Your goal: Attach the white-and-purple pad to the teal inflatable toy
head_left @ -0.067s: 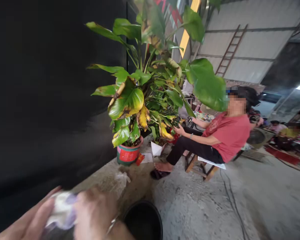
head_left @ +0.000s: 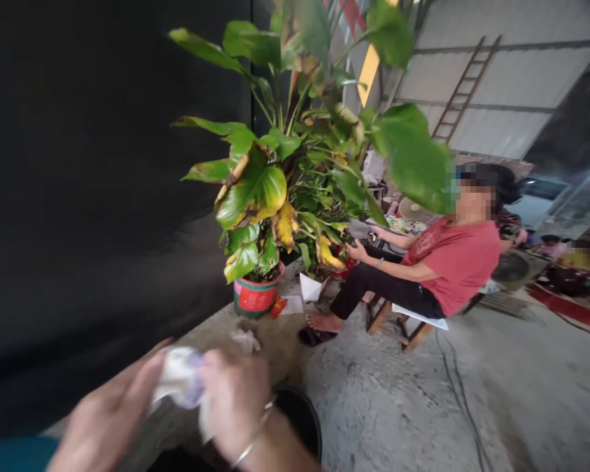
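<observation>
Both hands closed on one crumpled white cloth (head_left: 179, 383): left hand (head_left: 105, 419) pinching one end, right hand (head_left: 236, 406) the other, apparently to wring or fold it. Held above black bucket (head_left: 302, 419); contents hidden. Red pot (head_left: 255, 298) on concrete floor (head_left: 398, 406), holding yellowing leafy plant (head_left: 285, 170). Seated person (head_left: 437, 269) reaching into foliage.

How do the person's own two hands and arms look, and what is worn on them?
Both hands are bare, with no gloves, and blurred. The right hand has a thin silver-coloured bangle around its wrist, and the forearm behind it is bare, with no sleeve in view. The left hand shows no ring or band; whether the teal patch at the lower left edge is a sleeve cannot be told.
</observation>
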Available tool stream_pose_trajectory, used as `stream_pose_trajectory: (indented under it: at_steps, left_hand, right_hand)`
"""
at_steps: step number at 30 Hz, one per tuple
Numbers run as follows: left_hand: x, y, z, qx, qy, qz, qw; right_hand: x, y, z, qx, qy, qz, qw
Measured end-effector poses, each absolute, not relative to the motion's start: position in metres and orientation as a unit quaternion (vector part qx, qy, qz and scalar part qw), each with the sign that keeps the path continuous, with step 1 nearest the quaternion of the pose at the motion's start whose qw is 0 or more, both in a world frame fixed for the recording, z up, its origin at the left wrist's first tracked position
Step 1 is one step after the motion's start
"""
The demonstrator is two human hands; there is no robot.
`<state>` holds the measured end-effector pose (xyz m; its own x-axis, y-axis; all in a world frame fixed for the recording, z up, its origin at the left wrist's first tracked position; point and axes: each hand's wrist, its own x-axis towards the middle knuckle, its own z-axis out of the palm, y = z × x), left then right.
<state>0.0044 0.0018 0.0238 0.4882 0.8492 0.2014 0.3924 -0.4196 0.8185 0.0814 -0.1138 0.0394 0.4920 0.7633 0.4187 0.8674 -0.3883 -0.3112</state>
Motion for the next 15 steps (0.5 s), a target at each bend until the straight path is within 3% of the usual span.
stream_pose_trajectory:
  at_steps: [4, 6, 9, 12, 15]
  left_hand:
    - [0.032, -0.023, 0.037, 0.816, 0.225, 0.185, 0.498]
    - [0.058, -0.045, 0.024, 0.850, 0.182, 0.123, 0.478]
    - [0.090, -0.072, -0.015, 0.890, 0.170, 0.030, 0.422]
    - [0.095, -0.083, -0.058, 0.904, 0.182, -0.054, 0.383]
    - [0.081, -0.074, -0.092, 0.913, 0.175, -0.153, 0.335]
  right_hand:
    - [0.115, -0.188, 0.053, -0.847, -0.432, -0.168, 0.261]
    - [0.138, -0.222, 0.032, -0.846, -0.422, -0.177, 0.272]
    - [0.160, -0.255, -0.034, -0.886, -0.372, -0.129, 0.247]
    - [0.161, -0.270, -0.120, -0.958, -0.268, 0.019, 0.099]
    - [0.148, -0.275, -0.194, -0.967, -0.229, 0.101, 0.042]
